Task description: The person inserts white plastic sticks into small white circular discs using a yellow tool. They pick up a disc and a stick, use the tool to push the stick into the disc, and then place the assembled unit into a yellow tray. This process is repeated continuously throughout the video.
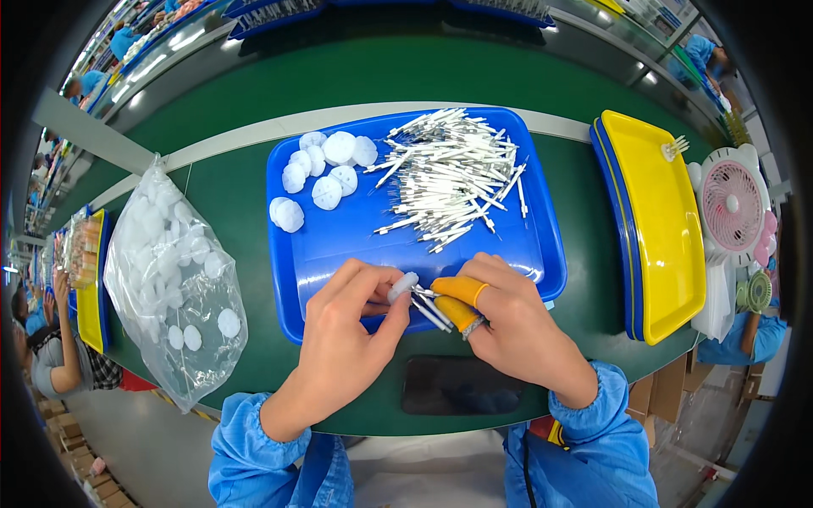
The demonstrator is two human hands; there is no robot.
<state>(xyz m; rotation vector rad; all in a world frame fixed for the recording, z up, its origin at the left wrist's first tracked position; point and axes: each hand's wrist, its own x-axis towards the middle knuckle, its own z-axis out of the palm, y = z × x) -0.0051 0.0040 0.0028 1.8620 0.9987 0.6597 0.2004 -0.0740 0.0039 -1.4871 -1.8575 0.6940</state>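
Observation:
My left hand [343,330] pinches a small white round pad [402,287] between thumb and fingers, above the near edge of a blue tray [339,252]. Beside it my right hand [525,322], with yellow finger cots [458,290] on two fingers, grips several thin white sticks [434,311] with metal-looking tips. These tips meet the pad; whether they pierce it I cannot tell. A large heap of similar white sticks [457,173] fills the tray's far right part. Several loose white pads [327,192] lie at its far left.
Left of the tray is a clear plastic bag [161,279] of white pads. A dark phone [461,385] lies near the table's front edge. On the right stand stacked yellow and blue trays [665,245] and a pink-and-white fan [732,201]. People work around the edges.

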